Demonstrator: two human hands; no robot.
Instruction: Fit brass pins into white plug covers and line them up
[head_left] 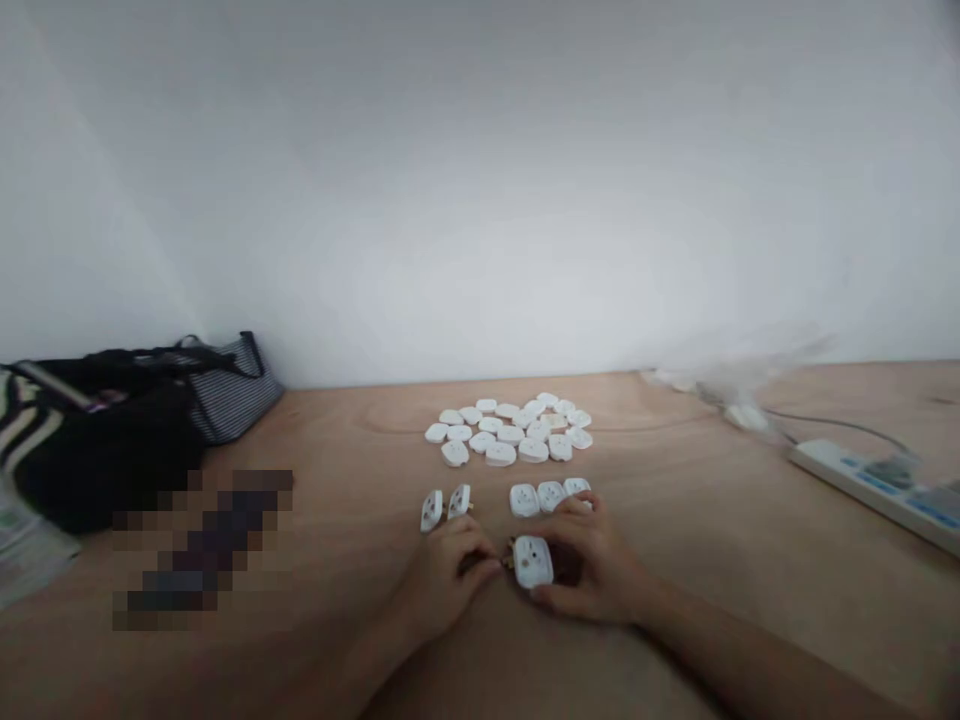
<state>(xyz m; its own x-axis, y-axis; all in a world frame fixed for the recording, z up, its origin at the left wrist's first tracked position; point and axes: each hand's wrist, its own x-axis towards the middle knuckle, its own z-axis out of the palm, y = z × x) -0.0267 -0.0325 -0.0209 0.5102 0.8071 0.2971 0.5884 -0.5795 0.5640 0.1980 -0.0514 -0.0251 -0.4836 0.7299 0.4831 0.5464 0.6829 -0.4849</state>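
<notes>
So right up close, the right hand (600, 565) has a white plug (534, 562) gripped between thumb and fingers, face turned toward me, held low over the wooden table (337, 450). Its brass pins (509, 555) poke out to the left, and the left hand (454, 568) is right there next to them, thumb and forefinger nearly together. Can't tell if that one's actually pinching anything, it's too blurry

Just past the left hand there are two more plugs (431, 511), both tipped up on edge. Over by the right fingers, three faces (523, 500) sit in a row, the rightmost partly covered by the fingertips

Off to the left there's a pixelated dark patch (217, 550), no clue what it is, with a black bag (97, 460) beyond it and something striped (232, 395) against that. Way over right is a power strip (870, 490) with a cord (847, 418)

Further back, a loose bunch of white pieces (510, 434), some clear plastic (750, 375) off to the right, then the pale wall (480, 200)
</notes>
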